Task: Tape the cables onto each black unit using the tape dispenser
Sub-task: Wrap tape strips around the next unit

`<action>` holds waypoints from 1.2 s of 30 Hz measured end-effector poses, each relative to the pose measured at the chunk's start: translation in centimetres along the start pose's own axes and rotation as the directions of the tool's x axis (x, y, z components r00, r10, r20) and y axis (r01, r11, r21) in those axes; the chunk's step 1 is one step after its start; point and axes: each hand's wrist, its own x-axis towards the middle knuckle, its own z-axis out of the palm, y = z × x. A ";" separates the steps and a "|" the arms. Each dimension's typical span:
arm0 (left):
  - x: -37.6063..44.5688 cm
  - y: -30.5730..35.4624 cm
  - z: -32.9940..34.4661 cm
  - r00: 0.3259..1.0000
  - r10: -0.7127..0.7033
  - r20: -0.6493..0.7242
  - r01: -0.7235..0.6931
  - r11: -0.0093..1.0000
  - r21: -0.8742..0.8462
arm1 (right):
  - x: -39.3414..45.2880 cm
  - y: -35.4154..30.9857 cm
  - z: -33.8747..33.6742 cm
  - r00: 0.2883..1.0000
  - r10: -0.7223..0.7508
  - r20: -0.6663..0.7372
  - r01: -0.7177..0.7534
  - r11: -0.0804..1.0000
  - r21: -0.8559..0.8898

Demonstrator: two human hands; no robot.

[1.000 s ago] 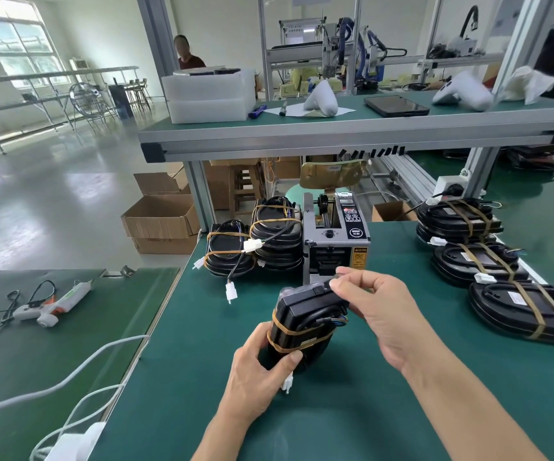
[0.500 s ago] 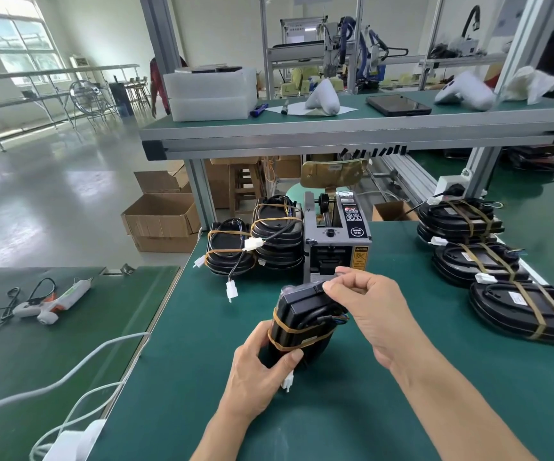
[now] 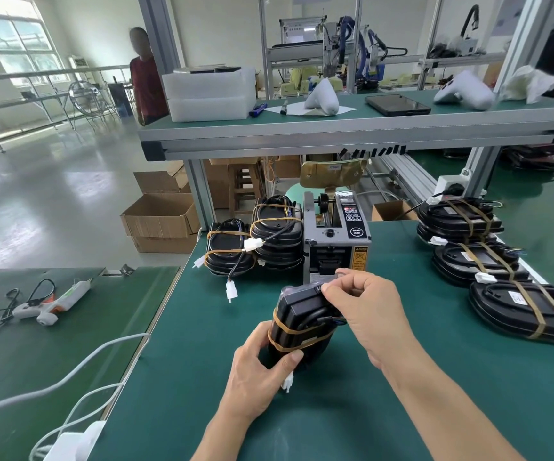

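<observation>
The left hand [image 3: 262, 371] grips the lower end of a black unit [image 3: 302, 319] standing upright mid-worktop [image 3: 352, 410], just before the tape dispenser [image 3: 335, 241] at the far edge. The right hand [image 3: 368, 311] pinches a clear tape strip [image 3: 327, 281] against the unit's top, over the coiled cable [image 3: 313, 317]

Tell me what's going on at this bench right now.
A person is taping cables onto black units. The left hand grips one unit upright on the green bench, while the right hand presses clear tape onto its top, just in front of the tape dispenser. More units wait on both sides.
</observation>
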 end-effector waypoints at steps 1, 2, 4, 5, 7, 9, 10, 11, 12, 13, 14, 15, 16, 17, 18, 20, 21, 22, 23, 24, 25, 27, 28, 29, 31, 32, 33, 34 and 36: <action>0.0 0.0 0.0 1.000 0.002 -0.002 -0.002 1.000 0.000 | 0.0 0.0 0.0 1.000 -0.011 -0.001 0.011 1.000 -0.010; 0.0 0.1 0.0 1.000 0.004 -0.003 -0.004 1.000 -0.004 | -0.1 0.0 0.0 1.000 -0.020 -0.004 0.020 1.000 -0.021; 0.0 0.2 0.0 1.000 0.007 0.003 -0.007 1.000 -0.011 | -0.1 0.0 0.0 1.000 -0.027 -0.008 0.027 0.999 -0.037; 0.0 0.2 0.0 1.000 0.009 0.003 -0.009 1.000 -0.006 | 0.0 0.0 0.0 1.000 -0.025 -0.008 0.025 0.999 -0.041; 0.0 0.2 0.0 1.000 0.012 0.000 -0.012 1.000 0.000 | 0.1 0.0 0.0 1.000 -0.016 -0.008 0.015 0.999 -0.043; 0.0 0.3 0.0 1.000 0.007 -0.005 -0.007 1.000 0.006 | 0.1 -0.1 0.0 1.000 -0.009 -0.005 0.009 0.999 -0.043; 0.0 0.3 0.0 1.000 0.006 -0.010 -0.006 1.000 0.012 | 0.1 -0.1 0.0 1.000 -0.009 -0.006 0.008 0.999 -0.044; 0.0 0.4 0.0 1.000 0.005 -0.014 -0.005 1.000 0.015 | 0.1 0.0 0.0 1.000 -0.007 -0.009 0.007 0.999 -0.047; 0.0 0.5 0.0 1.000 0.003 -0.013 -0.003 1.000 0.013 | 0.2 0.0 0.0 1.000 -0.001 -0.015 0.000 0.999 -0.048; 0.0 0.5 0.0 1.000 -0.002 -0.008 0.002 1.000 0.009 | 0.2 0.0 0.0 1.000 0.012 -0.023 -0.012 0.999 -0.041; 0.0 0.5 0.0 1.000 -0.011 0.002 0.011 1.000 0.008 | 0.2 0.0 0.0 0.999 0.027 -0.034 -0.028 0.999 -0.027; -0.1 0.4 0.0 1.000 -0.020 0.014 0.020 1.000 0.007 | 0.2 0.0 0.0 0.998 0.041 -0.044 -0.042 0.999 -0.009; 0.0 0.3 0.0 0.999 -0.027 0.025 0.027 1.000 0.007 | 0.1 0.0 0.1 0.997 0.048 -0.053 -0.048 0.999 0.007; -0.1 0.3 0.0 0.999 -0.028 0.031 0.028 1.000 0.008 | 0.0 0.0 0.1 0.997 0.049 -0.060 -0.048 0.999 0.016; -0.1 0.3 -0.1 0.999 -0.024 0.032 0.024 1.000 0.010 | -0.1 0.0 0.1 0.997 0.047 -0.066 -0.046 0.999 0.016; 0.0 0.4 -0.1 1.000 -0.013 0.026 0.012 1.000 0.016 | -0.3 0.1 0.2 0.997 0.040 -0.071 -0.040 0.999 0.010; 0.0 0.5 -0.1 1.000 -0.008 0.023 0.008 1.000 0.018 | -0.4 0.1 0.3 0.997 0.041 -0.068 -0.040 0.999 0.015; 0.0 0.6 -0.1 1.000 -0.004 0.020 0.003 1.000 0.021 | -0.4 0.0 0.4 0.997 0.048 -0.060 -0.046 0.999 0.029; 0.0 0.6 0.0 1.000 0.001 0.018 -0.002 1.000 0.023 | -0.4 0.0 0.4 0.997 0.061 -0.048 -0.059 0.997 0.048; 0.0 0.6 0.0 1.000 0.003 0.014 -0.004 1.000 0.024 | -0.4 -0.1 0.5 0.997 0.075 -0.035 -0.072 0.995 0.068; 0.0 0.6 0.0 1.000 0.003 0.010 -0.004 1.000 0.023 | -0.4 -0.1 0.6 0.996 0.086 -0.024 -0.083 0.993 0.087; 0.1 0.6 -0.1 1.000 0.006 0.005 -0.006 1.000 0.022 | -0.4 -0.1 0.7 0.995 0.100 -0.010 -0.098 0.987 0.130; 0.1 0.7 -0.1 1.000 0.007 0.005 -0.007 1.000 0.023 | -0.4 -0.1 0.7 0.995 0.103 -0.005 -0.101 0.984 0.145; 0.1 0.8 -0.1 1.000 0.006 0.007 -0.006 1.000 0.023 | -0.4 -0.1 0.8 0.995 0.101 -0.003 -0.100 0.984 0.149; 0.1 0.8 0.0 1.000 0.003 0.010 -0.003 1.000 0.024 | -0.4 0.0 0.9 0.995 0.095 0.007 -0.095 0.986 0.141; 0.1 0.9 0.0 1.000 0.003 0.010 -0.003 1.000 0.024 | -0.4 0.0 0.9 0.995 0.095 0.013 -0.096 0.985 0.143; 0.1 0.9 0.0 1.000 0.003 0.009 -0.003 1.000 0.021 | -0.4 0.0 1.0 0.995 0.099 0.019 -0.101 0.984 0.150; 0.0 0.9 0.0 1.000 0.005 0.009 -0.005 1.000 0.018 | -0.4 -0.1 1.0 0.994 0.102 0.025 -0.105 0.982 0.157; 0.0 0.9 0.0 1.000 0.006 0.016 -0.006 1.000 0.012 | -0.4 -0.2 1.0 0.994 0.102 0.039 -0.107 0.980 0.170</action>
